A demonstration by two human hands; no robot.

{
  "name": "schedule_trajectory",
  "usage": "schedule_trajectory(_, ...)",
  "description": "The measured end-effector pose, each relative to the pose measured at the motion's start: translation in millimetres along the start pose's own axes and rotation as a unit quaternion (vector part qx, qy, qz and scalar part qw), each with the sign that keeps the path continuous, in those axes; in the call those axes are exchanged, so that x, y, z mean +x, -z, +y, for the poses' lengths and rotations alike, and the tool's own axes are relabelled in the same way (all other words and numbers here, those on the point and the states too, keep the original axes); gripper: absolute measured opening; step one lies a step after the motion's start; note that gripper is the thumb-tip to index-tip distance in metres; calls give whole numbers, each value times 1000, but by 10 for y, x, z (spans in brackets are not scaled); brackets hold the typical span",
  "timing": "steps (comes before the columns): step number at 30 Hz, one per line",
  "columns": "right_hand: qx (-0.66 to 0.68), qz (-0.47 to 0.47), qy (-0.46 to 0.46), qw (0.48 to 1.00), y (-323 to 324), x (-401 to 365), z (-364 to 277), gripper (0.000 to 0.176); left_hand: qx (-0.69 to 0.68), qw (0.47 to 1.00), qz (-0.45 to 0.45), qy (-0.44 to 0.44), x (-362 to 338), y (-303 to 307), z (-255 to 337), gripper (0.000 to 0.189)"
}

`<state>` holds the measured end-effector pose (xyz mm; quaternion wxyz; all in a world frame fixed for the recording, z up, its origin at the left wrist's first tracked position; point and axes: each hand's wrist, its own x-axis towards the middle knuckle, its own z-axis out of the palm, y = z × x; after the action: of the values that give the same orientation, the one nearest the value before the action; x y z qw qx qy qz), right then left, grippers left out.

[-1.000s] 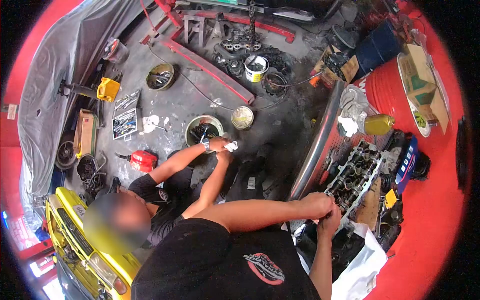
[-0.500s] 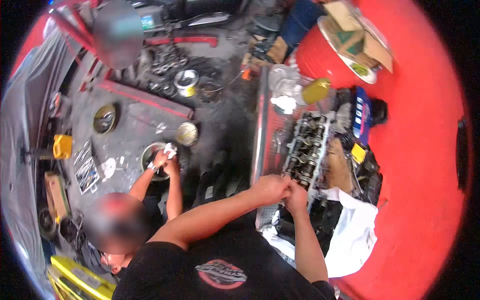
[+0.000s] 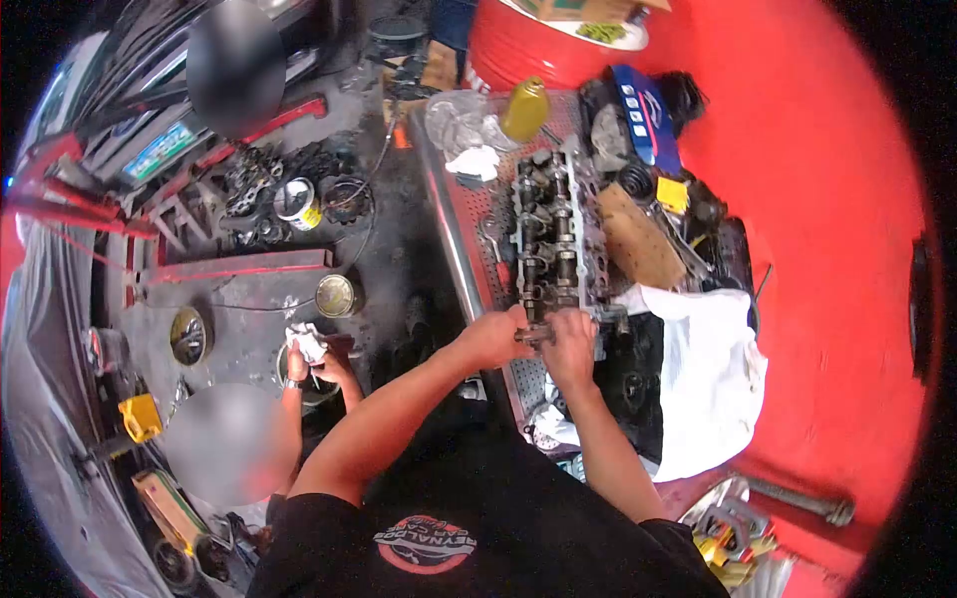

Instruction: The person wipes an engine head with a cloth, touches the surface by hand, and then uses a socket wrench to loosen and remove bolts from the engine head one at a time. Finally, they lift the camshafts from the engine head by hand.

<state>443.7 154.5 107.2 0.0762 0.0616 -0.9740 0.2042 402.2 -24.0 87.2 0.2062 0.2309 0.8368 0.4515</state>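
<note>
An engine cylinder head point(image 3: 590, 234) with two camshafts lies on a perforated metal table. At its near end my left hand point(image 3: 495, 339) and my right hand point(image 3: 571, 349) come close together, fingers closed. Between them is a small dark metal part point(image 3: 535, 336), pinched from both sides; its exact kind I cannot tell. My fingertips overlap the lower end of the camshafts in this view. Right of my hands, a white cloth point(image 3: 710, 389) partly covers a black engine part point(image 3: 634, 389).
A wrench point(image 3: 492, 244) lies on the metal table point(image 3: 449, 214) left of the cylinder head. Behind stand a yellow-green bottle point(image 3: 525, 110) and a blue box point(image 3: 646, 120); cardboard point(image 3: 638, 239) lies to the right. At lower left, another person's hands point(image 3: 324, 369) hold a white rag over a basin.
My view has shifted, bringing the cylinder head nearer the middle. The metal part between my hands now shows. The other person's rag has been raised from the basin.
</note>
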Motion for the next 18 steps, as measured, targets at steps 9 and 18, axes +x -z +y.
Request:
schedule_trajectory(9, -71, -15, -91, 993, 349, -136, 35, 40, -58, 973, -166, 149, 233, 75, -12, 41)
schedule_trajectory(18, -83, -101, -51, 990, 372, 97, 152, 22, 80, 986, -30, 145, -231, 222, -200, 38)
